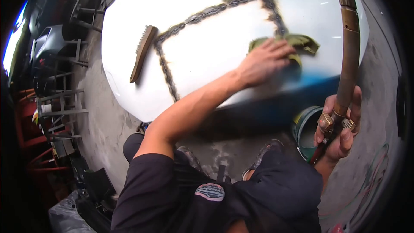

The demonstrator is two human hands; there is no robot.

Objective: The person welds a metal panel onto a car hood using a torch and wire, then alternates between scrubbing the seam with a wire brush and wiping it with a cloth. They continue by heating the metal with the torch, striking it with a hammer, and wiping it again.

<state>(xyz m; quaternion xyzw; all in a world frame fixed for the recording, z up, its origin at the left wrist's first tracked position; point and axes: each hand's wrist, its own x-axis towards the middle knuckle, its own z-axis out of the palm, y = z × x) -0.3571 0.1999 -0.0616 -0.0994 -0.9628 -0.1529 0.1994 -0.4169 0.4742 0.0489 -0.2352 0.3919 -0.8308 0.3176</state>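
Observation:
My left hand (265, 60) reaches across to the right, slightly blurred, and presses down on a crumpled olive-green cloth (304, 43). The cloth lies on a white panel (215, 51), over the right end of a dark, chain-like strip (207, 14) with scorched edges. That strip runs along three sides of a rectangle. In my right hand (340, 123), a gas torch (350, 47) with brass valve knobs stands nearly upright, its upper end running out of the picture. The fingers wrap around it near the knobs. A wire brush (143, 54) with a wooden handle rests on the panel's left part.
Below the panel's right side, a green bucket (304, 136) stands on the concrete floor (97, 99). Thin hoses (373, 177) lie at the lower right. Metal stands (64, 97) and dark car parts (49, 45) line the left. A dark blue, blurred edge borders the panel's near right side.

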